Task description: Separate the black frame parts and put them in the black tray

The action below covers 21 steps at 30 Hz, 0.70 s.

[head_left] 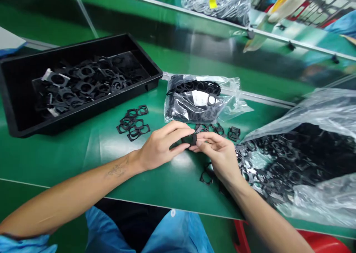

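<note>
My left hand (pixel 162 145) and my right hand (pixel 218 155) meet over the green table (pixel 83 156), both pinching one small black plastic part (pixel 189 139) between fingertips. A small pile of black square frames with round holes (pixel 134 122) lies just left of my left hand. More loose black frames (pixel 207 177) lie under and beside my right hand. Both hands are closed on the part.
A black tray (pixel 16 108) with several black frames stands at the back left. A sealed clear bag of black parts (pixel 198 99) lies behind my hands. A large open plastic bag of frames (pixel 306 156) spreads at the right. Another bag (pixel 219 1) sits beyond the conveyor rail.
</note>
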Motion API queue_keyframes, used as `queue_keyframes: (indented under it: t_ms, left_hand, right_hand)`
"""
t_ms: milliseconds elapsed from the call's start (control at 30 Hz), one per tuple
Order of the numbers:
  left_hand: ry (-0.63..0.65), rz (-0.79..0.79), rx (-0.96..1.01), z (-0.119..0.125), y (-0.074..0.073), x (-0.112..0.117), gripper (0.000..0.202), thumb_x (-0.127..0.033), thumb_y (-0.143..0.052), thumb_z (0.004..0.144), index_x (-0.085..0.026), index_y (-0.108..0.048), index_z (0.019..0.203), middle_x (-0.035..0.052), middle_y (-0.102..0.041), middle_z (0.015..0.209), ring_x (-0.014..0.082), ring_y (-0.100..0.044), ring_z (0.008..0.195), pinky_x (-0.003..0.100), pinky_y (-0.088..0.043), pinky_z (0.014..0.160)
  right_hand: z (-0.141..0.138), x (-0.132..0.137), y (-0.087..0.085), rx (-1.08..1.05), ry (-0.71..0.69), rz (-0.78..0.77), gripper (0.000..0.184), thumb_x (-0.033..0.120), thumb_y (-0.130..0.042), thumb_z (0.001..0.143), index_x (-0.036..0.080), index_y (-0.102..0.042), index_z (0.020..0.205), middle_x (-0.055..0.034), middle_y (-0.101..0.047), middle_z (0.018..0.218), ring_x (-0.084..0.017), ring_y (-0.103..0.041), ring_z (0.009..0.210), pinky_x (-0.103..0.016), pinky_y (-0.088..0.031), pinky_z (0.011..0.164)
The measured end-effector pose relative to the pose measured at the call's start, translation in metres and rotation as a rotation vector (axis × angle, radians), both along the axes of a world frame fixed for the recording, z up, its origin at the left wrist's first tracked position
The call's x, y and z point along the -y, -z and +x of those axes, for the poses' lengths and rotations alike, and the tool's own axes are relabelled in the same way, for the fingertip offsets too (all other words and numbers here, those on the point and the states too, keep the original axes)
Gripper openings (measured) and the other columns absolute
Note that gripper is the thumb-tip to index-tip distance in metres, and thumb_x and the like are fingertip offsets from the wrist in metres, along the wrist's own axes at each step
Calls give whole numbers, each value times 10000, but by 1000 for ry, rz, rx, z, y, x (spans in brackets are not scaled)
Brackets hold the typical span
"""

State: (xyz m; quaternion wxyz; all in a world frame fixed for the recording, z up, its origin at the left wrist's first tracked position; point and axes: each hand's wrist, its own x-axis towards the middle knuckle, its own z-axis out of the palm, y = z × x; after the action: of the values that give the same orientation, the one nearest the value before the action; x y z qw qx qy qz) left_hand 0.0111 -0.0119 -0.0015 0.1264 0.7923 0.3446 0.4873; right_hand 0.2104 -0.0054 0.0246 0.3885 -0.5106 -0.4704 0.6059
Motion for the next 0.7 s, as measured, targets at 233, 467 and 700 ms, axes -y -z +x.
queue_keyframes:
  t_ms: [233, 467, 700]
  left_hand:
    - [-29, 47, 35, 2, 1, 3, 269, -131, -655, 932, -150, -648, 1200, 146, -656, 1243, 200, -722, 1105, 355, -640, 971]
    - [-60, -39, 16, 3, 1, 2, 192, -165, -680, 917, -182, -676, 1108, 114, -703, 1151, 206, -712, 1082, 371, -627, 958]
    - [-82, -3, -2, 1, -3, 3, 178, -168, -675, 916, -196, -686, 1092, 89, -721, 1112, 192, -715, 1034, 351, -619, 930]
  right_hand:
    - [0, 1, -1, 16, 117, 70, 328, 397, -921, 663, 200, -758, 869, -12, -755, 773, -161, -743, 632, -313, -649, 714]
    - [1, 2, 1, -85, -10, 10, 300, 364, -942, 631, 193, -730, 758, 3, -725, 696, -162, -744, 647, -308, -643, 759]
    - [1, 2, 1, -96, 33, -3, 289, 347, -933, 641, 185, -711, 731, 10, -706, 665, -154, -742, 634, -278, -630, 723]
